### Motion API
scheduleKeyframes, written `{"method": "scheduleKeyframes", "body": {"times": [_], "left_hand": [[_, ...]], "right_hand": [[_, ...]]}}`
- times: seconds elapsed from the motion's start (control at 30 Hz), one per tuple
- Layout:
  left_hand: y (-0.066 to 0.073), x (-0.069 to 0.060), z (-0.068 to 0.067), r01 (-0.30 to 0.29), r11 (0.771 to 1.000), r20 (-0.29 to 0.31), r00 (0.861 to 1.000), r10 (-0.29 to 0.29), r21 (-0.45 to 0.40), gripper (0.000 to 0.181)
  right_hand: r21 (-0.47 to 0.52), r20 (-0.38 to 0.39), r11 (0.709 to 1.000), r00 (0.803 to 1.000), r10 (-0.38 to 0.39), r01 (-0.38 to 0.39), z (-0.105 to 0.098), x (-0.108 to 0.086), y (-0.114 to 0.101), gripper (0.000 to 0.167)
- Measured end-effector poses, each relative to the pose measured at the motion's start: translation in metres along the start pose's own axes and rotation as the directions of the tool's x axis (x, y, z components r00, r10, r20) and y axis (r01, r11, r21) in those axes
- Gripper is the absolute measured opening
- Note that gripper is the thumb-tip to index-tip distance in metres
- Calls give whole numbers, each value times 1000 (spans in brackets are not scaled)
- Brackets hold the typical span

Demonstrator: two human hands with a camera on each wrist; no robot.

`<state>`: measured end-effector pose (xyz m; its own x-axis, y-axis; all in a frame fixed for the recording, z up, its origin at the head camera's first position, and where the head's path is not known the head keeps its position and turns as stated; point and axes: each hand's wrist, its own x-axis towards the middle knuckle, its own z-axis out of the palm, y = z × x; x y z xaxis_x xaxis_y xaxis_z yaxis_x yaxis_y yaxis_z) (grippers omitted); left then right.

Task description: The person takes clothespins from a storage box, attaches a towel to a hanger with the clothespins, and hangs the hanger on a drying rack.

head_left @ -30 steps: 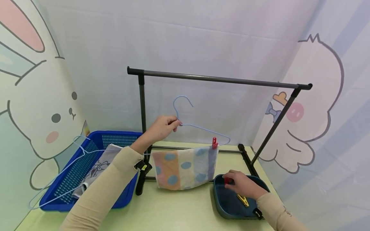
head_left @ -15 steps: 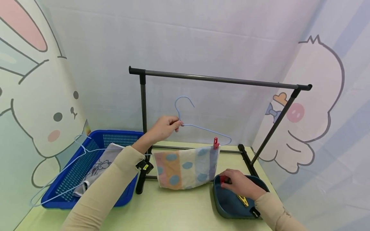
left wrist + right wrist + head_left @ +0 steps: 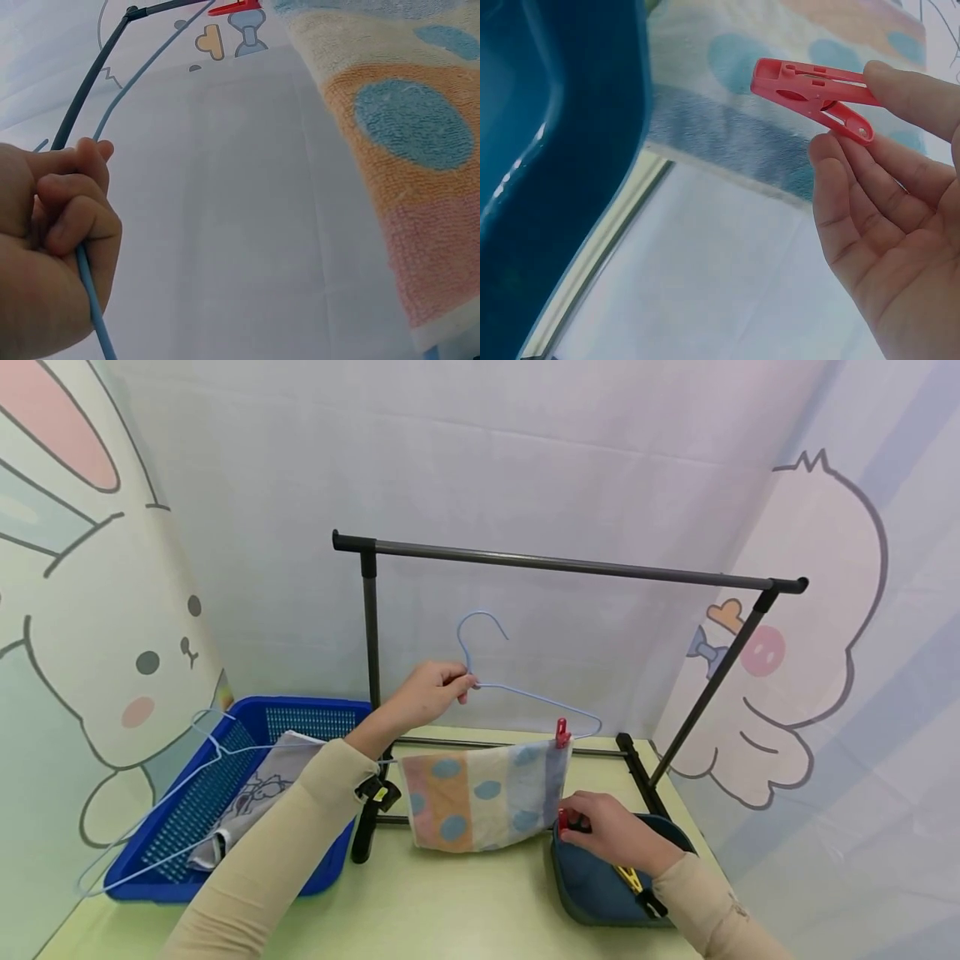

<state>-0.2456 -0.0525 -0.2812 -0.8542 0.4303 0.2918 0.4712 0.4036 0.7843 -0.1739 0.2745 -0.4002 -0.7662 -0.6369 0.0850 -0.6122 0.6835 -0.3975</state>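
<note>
My left hand (image 3: pixel 431 695) grips a light blue wire hanger (image 3: pixel 536 697) just below its hook, in front of the rack. Over the hanger's lower bar drapes a small terry towel (image 3: pixel 480 797) with pastel stripes and blue dots. One red clothespin (image 3: pixel 562 735) clips the towel's right top corner to that bar. My right hand (image 3: pixel 611 831) pinches a second red clothespin (image 3: pixel 814 97) between thumb and fingertips, above the near-left rim of the dark blue bin, close to the towel's lower right corner. The towel's left top corner is partly hidden by my left forearm.
A black drying rack (image 3: pixel 555 563) stands behind the towel. At right, the dark blue bin (image 3: pixel 592 885) contains a yellow clothespin (image 3: pixel 628 878). To the left, a blue basket (image 3: pixel 315 714) holds a folded grey cloth (image 3: pixel 262 785), with another wire hanger (image 3: pixel 217 747) across it.
My right hand has lifted the red clothespin up and left out of the bin toward the towel. The left hand and hanger have shifted very slightly right.
</note>
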Motion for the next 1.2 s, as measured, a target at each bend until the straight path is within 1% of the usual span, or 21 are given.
{"method": "scheduleKeyframes", "body": {"times": [0.2,0.4,0.5,0.6,0.73,0.87,1.03,1.2], "left_hand": [[2,1,0,13,1000,2,1000,-13,1,31],[2,1,2,-1,1000,12,1000,1,-12,32],[1,1,3,1,999,21,1000,0,-40,31],[2,0,3,14,997,29,1000,-12,-72,28],[2,1,2,18,996,33,999,-15,-92,26],[1,1,4,19,995,39,999,-15,-96,26],[-1,1,5,22,995,43,999,-18,-94,27],[-1,1,4,25,995,42,999,-21,-93,27]], "right_hand": [[-2,2,1000,1000,-4,4,-2,4,-6,27],[-9,-27,999,998,-50,49,-3,8,-10,26],[5,-24,998,998,-58,59,-3,10,-13,27],[16,-5,999,999,-48,48,-4,13,-17,26],[7,-2,999,999,-49,49,-5,17,-24,23],[-18,-30,995,994,-102,102,-7,20,-29,25],[-29,-62,983,981,-182,181,-8,27,-35,29],[-33,-78,978,975,-206,204,-9,33,-42,29]]}}
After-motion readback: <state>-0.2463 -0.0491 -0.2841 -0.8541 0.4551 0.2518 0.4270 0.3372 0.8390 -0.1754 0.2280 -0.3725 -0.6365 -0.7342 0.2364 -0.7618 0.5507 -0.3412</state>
